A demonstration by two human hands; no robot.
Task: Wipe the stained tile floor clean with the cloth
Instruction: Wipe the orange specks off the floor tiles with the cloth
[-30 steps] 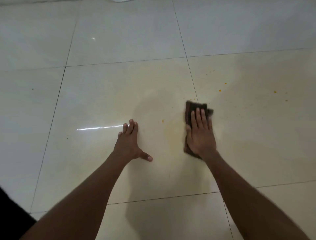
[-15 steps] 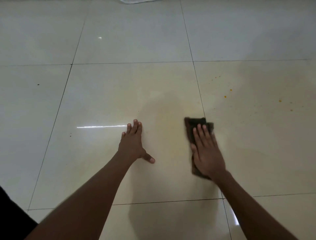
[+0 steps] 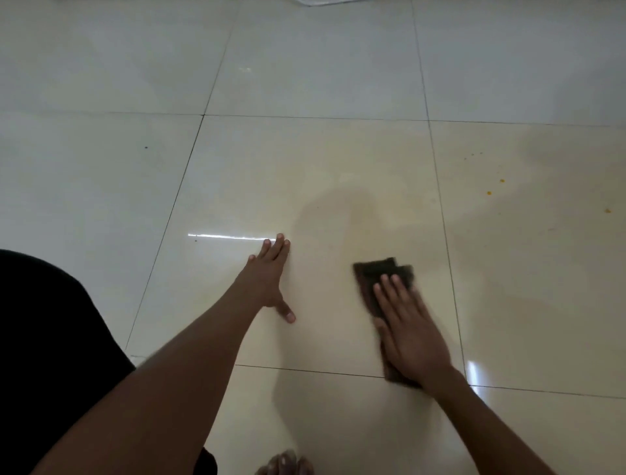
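A dark brown folded cloth (image 3: 381, 271) lies flat on the glossy cream tile floor (image 3: 305, 162). My right hand (image 3: 411, 325) presses down on it, palm flat and fingers together, covering most of its near half. My left hand (image 3: 269, 276) rests flat on the tile to the left of the cloth, fingers spread, holding nothing. A faint yellowish smear (image 3: 376, 206) shows on the tile beyond the cloth. Small orange specks (image 3: 488, 193) dot the tile to the far right.
Dark clothing (image 3: 50, 339) fills the lower left corner. Bare toes (image 3: 286, 464) show at the bottom edge. A white object (image 3: 318, 2) peeks in at the top edge. Dark grout lines divide the floor.
My right hand has dragged the cloth toward me, down to the tile's near grout line. The left hand stays planted. The view has shifted, so clothing and toes show now.
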